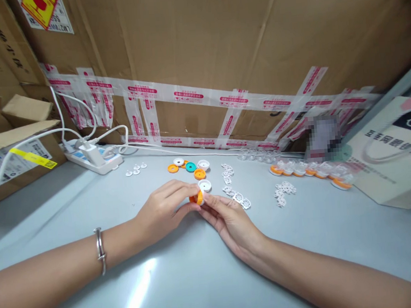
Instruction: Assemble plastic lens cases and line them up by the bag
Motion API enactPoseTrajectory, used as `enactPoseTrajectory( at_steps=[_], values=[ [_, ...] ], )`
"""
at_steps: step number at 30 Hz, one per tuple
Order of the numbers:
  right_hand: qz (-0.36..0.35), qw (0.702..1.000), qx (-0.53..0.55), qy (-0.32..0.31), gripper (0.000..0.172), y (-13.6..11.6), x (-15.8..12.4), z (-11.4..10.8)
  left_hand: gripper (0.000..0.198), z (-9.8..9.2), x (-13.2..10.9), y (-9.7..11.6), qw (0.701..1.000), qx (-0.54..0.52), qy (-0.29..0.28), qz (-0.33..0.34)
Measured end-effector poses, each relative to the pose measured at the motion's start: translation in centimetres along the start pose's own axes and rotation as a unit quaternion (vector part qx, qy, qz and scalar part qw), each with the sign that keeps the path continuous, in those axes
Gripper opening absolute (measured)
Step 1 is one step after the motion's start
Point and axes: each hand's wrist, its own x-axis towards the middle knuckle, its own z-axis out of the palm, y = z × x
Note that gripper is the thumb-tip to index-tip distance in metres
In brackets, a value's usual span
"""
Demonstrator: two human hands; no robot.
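Between both hands, over the middle of the table, is an orange round plastic part with a pale edge on its right side. My left hand pinches it from the left between thumb and fingers. From the right, my right hand grips it with thumb and fingertips. Just behind the held part lies a white round cap, and an orange one lies farther back. Beyond are a teal disc, another orange disc and white discs.
Small white gear-like pieces lie right of the hands, with another pile farther right. Clear domes on orange bases form a row at back right. White pegs, a power strip and a cardboard box are at left.
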Motion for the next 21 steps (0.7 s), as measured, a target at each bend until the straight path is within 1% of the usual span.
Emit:
enactPoseTrajectory(
  at_steps=[3, 5, 7, 9, 12, 13, 14, 15, 16, 17, 18, 19, 21],
  values=[
    [0.014, 1.0, 0.005, -0.007, 0.017, -0.1, 0.1, -0.1, 0.019, 0.1, 0.0, -0.1, 1.0, -0.01, 0.001, 0.007],
    [0.027, 0.999, 0.01, -0.016, 0.018, -0.2, 0.1, -0.2, 0.019, 0.0, 0.0, -0.1, 1.0, -0.025, -0.007, -0.004],
    [0.042, 0.999, 0.006, -0.021, 0.018, -0.4, 0.0, -0.3, 0.018, 0.0, 0.0, 0.0, 0.998, -0.047, -0.031, -0.022],
    [0.055, 0.998, -0.022, -0.021, 0.019, -0.5, -0.1, -0.5, 0.018, -0.1, 0.0, 0.2, 0.995, -0.069, -0.056, -0.039],
    [0.058, 0.989, -0.131, -0.037, 0.024, -1.0, 0.0, -0.7, 0.019, -0.2, 0.0, 0.3, 0.992, -0.09, -0.078, -0.05],
    [0.05, 0.98, -0.187, -0.048, 0.024, -1.4, 0.2, -0.8, 0.019, -0.2, -0.1, 0.3, 0.991, -0.092, -0.082, -0.049],
    [0.028, 0.964, -0.257, -0.059, 0.024, -2.1, 0.4, -1.0, 0.02, -0.2, -0.1, 0.4, 0.991, -0.092, -0.085, -0.047],
    [-0.006, 0.939, -0.338, -0.066, 0.022, -3.0, 0.7, -1.3, 0.021, -0.2, -0.2, 0.4, 0.991, -0.089, -0.09, -0.045],
    [-0.054, 0.9, -0.428, -0.064, 0.019, -4.3, 1.1, -1.7, 0.022, -0.1, -0.2, 0.4, 0.991, -0.084, -0.094, -0.044],
    [-0.118, 0.841, -0.526, -0.049, 0.015, -5.8, 1.5, -2.3, 0.023, -0.1, -0.3, 0.4, 0.991, -0.079, -0.103, -0.045],
    [-0.163, 0.772, -0.614, -0.019, 0.013, -7.6, 1.8, -3.0, 0.025, 0.0, -0.4, 0.4, 0.989, -0.077, -0.115, -0.047],
    [-0.173, 0.71, -0.682, 0.008, 0.013, -9.5, 2.0, -3.9, 0.027, 0.0, -0.4, 0.5, 0.987, -0.078, -0.131, -0.05],
    [-0.114, 0.622, -0.773, 0.049, 0.013, -13.4, 2.3, -6.2, 0.03, 0.0, -0.6, 0.5, 0.981, -0.087, -0.162, -0.058]
  ],
)
